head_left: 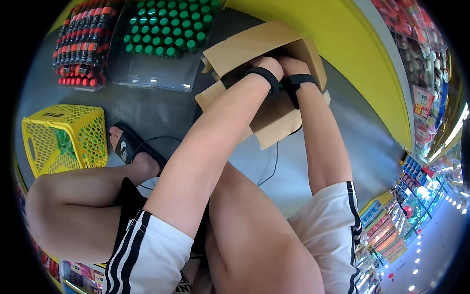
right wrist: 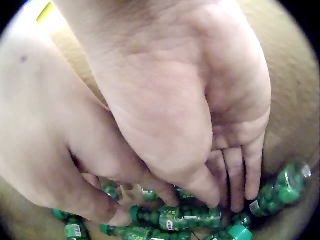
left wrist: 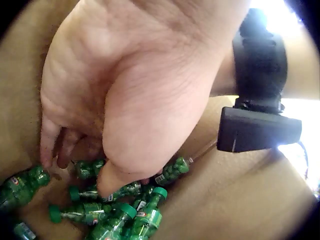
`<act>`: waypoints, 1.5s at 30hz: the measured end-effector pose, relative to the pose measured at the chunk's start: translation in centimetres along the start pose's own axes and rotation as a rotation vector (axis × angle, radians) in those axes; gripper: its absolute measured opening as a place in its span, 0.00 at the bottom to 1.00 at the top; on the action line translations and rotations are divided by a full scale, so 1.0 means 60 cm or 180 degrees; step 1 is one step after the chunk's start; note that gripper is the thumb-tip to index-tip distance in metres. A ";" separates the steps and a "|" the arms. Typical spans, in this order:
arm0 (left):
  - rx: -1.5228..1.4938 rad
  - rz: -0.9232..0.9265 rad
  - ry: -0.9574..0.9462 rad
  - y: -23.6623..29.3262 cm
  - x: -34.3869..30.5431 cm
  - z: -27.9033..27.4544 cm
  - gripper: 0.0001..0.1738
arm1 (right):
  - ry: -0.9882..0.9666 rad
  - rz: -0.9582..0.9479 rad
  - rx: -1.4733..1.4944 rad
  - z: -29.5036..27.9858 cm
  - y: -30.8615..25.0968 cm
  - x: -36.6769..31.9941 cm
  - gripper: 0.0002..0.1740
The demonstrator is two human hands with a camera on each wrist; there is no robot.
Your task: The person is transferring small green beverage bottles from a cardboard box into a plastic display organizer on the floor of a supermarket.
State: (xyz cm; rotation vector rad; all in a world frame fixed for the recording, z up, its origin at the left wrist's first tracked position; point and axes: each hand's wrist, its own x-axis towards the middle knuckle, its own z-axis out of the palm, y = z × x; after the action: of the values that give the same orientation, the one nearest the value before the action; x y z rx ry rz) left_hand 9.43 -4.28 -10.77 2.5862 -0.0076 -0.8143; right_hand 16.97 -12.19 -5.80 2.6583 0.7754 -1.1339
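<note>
Both of my hands reach down inside an open cardboard box (head_left: 252,43), their fingers hidden from the head view. In the left wrist view my left hand (left wrist: 125,90) points down over several small clear bottles (left wrist: 147,220) of green balls with green caps, its thumb overlapping them. My right hand (right wrist: 175,115) has its fingers pointing down beside the left hand, as the right wrist view shows. The right thumb tip is right at a labelled bottle (right wrist: 175,218) lying on its side. Another bottle (right wrist: 282,190) leans near the right fingers.
A clear bin (head_left: 152,73) of green-capped bottles stands behind, beside stacked dark bottles with red caps (head_left: 85,44). At left a yellow basket (head_left: 88,117) holds green items. A thin cable (head_left: 275,166) trails below the box. Shelves of goods (head_left: 387,225) line the right.
</note>
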 end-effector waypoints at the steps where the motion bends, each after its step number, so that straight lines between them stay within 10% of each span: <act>1: -0.0023 0.0013 0.0001 0.001 -0.007 -0.009 0.19 | 0.0091 -0.0062 -0.0083 -0.001 -0.001 -0.004 0.23; 10: -0.0320 0.0088 0.0026 0.012 -0.053 -0.060 0.18 | 0.0311 -0.0164 -0.0348 0.003 0.000 -0.004 0.20; 14: -0.0371 -0.0197 0.0134 -0.008 0.163 0.131 0.18 | -0.0047 0.0123 -0.0013 -0.010 -0.001 -0.001 0.29; 16: -0.0601 -0.2319 -0.1359 0.035 0.212 0.107 0.18 | -0.0059 0.0024 -0.0255 -0.011 0.001 -0.003 0.29; 19: -0.0196 -0.0139 -0.0579 0.052 -0.044 -0.079 0.19 | -0.0019 -0.0135 -0.0576 -0.004 0.006 -0.005 0.27; 30: -0.0398 -0.0590 -0.0760 0.079 -0.158 -0.193 0.23 | 0.0220 -0.0149 0.0731 -0.021 0.030 -0.025 0.21; 33: -0.0161 -0.0342 0.0035 0.068 -0.169 -0.139 0.23 | -0.0341 -0.0356 -0.0285 -0.074 -0.007 -0.056 0.18; 45: 0.0299 0.0125 0.1991 0.009 -0.321 -0.121 0.24 | 0.0506 -0.1094 0.0753 -0.085 -0.032 -0.182 0.14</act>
State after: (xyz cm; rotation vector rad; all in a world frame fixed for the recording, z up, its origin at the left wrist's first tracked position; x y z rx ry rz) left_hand -2.46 0.59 5.29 2.8059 0.0897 0.0341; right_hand 12.88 -13.27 5.67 2.9160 1.2383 -1.1609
